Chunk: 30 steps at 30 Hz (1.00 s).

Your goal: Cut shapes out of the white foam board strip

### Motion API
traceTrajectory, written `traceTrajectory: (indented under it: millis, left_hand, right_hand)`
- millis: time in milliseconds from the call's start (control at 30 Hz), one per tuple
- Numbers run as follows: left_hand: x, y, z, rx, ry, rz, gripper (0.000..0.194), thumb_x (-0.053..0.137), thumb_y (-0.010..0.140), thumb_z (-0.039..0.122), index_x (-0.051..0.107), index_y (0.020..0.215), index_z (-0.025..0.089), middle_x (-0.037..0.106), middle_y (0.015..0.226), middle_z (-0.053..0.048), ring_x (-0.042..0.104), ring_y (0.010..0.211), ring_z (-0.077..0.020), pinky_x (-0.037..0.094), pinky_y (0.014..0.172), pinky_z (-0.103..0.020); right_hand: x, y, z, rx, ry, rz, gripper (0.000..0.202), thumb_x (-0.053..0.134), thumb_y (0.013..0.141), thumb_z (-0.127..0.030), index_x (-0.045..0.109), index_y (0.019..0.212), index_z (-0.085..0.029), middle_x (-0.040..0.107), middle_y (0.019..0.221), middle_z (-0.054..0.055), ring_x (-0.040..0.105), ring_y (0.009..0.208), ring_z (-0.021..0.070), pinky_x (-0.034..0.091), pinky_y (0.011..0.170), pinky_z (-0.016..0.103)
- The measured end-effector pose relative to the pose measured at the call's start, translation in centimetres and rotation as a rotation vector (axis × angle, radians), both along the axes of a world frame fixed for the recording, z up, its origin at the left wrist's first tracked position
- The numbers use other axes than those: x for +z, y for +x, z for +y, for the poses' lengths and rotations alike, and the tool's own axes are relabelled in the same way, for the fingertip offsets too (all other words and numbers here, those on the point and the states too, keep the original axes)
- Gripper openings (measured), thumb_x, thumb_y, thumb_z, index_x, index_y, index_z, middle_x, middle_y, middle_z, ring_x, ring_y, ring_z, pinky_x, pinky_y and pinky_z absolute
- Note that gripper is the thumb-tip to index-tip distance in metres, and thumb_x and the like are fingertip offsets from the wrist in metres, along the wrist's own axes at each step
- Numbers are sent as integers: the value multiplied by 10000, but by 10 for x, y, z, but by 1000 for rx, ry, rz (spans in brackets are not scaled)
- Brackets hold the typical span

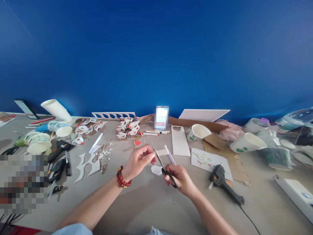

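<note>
My right hand (179,179) grips a pair of black-handled scissors (159,159), blades pointing up and left toward my other hand. Thumb and fingers of my left hand (140,160) are pinched together beside the blade tips; whatever is between them is too small or hidden to make out. A white rounded cutout (156,170) lies on the table under the scissors. Just beyond my right hand rests a pale purple pen (170,155), next to a small white strip (162,152). Past my left hand lies a small red piece (137,143).
White bird-like cutouts (127,125) cluster at the back, with markers (154,133) nearby. White scraps (91,163) lie left. On the right are a glue gun (220,179) with its cord, a drawing (201,159) and paper cups (199,132). A blue wall (156,58) stands behind.
</note>
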<state>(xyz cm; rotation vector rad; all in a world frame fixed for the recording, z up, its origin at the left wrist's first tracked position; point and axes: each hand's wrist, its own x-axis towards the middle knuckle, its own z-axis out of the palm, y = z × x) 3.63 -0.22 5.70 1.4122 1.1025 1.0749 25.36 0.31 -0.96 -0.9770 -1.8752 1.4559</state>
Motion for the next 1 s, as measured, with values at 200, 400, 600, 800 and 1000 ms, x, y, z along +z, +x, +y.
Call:
traceTrajectory:
  millis: [200, 400, 600, 800, 1000]
  left_hand:
    - [-3, -1, 2, 14, -26, -42, 155, 573, 895, 240, 605, 770, 154, 662, 738, -19, 634, 701, -134, 495, 706, -246]
    - [-4, -2, 2, 21, -20, -42, 142, 573, 888, 225, 616, 776, 150, 669, 744, -23, 639, 706, -135, 496, 708, -244]
    - [-3, -1, 0, 31, -26, -41, 154, 576, 891, 253, 608, 778, 154, 672, 747, -24, 642, 705, -139, 501, 705, -247]
    - [-1, 4, -2, 13, -40, -44, 198, 590, 898, 315, 602, 779, 158, 675, 753, -26, 648, 711, -145, 502, 709, -254]
    - [-7, 8, -3, 8, -53, -76, 200, 586, 906, 311, 587, 774, 160, 671, 748, -26, 644, 712, -146, 494, 706, -255]
  right_hand:
    - [-3, 0, 0, 5, 15, -9, 478, 602, 842, -626, 537, 662, -188, 616, 537, 0, 505, 482, 122, 359, 478, 218]
    - [0, -1, 0, 5, 24, -12, 496, 593, 845, -641, 538, 656, -186, 616, 537, -6, 502, 485, 115, 362, 480, 217]
    - [0, -2, -1, 12, 1, 12, 549, 569, 817, -715, 533, 660, -191, 605, 523, -1, 505, 472, 124, 363, 473, 232]
    - [2, -5, -4, 12, -45, 49, 555, 585, 794, -730, 516, 665, -194, 594, 549, 5, 497, 484, 131, 358, 470, 239]
    - [4, -8, -5, 8, -35, 59, 547, 566, 814, -715, 518, 659, -193, 600, 558, 17, 511, 501, 140, 375, 492, 245]
